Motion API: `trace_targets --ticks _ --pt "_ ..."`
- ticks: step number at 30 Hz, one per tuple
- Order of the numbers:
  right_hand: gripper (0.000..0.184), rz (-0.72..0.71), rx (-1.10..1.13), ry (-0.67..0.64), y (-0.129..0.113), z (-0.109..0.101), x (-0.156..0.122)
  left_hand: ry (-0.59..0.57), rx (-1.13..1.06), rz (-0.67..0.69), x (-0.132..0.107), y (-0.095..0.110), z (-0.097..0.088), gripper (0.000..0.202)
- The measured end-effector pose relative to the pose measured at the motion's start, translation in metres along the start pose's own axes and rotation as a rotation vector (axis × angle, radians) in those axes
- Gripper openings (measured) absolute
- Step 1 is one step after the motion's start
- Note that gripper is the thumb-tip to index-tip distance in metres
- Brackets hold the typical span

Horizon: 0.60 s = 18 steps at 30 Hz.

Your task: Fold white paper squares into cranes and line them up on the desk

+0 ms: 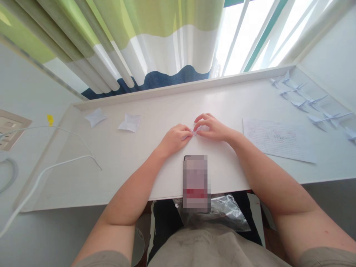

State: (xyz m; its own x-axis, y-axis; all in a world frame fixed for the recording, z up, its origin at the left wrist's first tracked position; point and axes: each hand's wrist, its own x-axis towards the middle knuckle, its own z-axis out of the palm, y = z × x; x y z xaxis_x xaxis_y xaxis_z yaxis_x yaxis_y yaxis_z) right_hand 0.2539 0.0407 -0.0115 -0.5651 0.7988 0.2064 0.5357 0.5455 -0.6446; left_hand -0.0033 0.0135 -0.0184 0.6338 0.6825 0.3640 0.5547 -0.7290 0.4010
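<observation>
Over the middle of the white desk, my left hand (178,138) pinches a small piece of folded white paper (194,132) between thumb and fingers. My right hand (211,128) curls over the other side of this paper, its thumb and fingers closed on it. Much of the paper is hidden by the fingers, so its exact shape cannot be made out. Left of my hands lie two creased paper pieces, one (130,122) nearer and one (96,117) farther off. A phone (195,181), its screen blurred out, lies just below my hands at the desk's front edge.
Several folded paper cranes (303,104) stand along the right side of the desk (111,178). A written sheet (275,139) lies beside my right forearm. A white cable (55,163) crosses the left end. Clear plastic (229,211) rests on my lap. A curtain (167,40) hangs behind.
</observation>
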Motion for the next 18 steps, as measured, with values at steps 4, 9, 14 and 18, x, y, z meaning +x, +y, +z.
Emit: trace_targets --ticks 4,9,14,18 --pt "0.023 0.000 0.014 -0.006 0.000 -0.001 0.002 -0.002 -0.015 0.007 0.000 -0.001 0.000 0.021" --pt "0.019 -0.010 0.023 -0.011 -0.003 -0.002 0.001 0.003 -0.042 -0.100 0.001 0.005 -0.002 0.012" --pt "0.013 -0.019 0.007 -0.065 -0.008 -0.003 -0.001 0.004 -0.075 -0.127 0.002 0.008 -0.002 0.008" --pt "0.015 -0.025 -0.031 -0.093 -0.011 -0.005 -0.003 -0.006 -0.063 -0.110 0.003 0.007 -0.001 0.011"
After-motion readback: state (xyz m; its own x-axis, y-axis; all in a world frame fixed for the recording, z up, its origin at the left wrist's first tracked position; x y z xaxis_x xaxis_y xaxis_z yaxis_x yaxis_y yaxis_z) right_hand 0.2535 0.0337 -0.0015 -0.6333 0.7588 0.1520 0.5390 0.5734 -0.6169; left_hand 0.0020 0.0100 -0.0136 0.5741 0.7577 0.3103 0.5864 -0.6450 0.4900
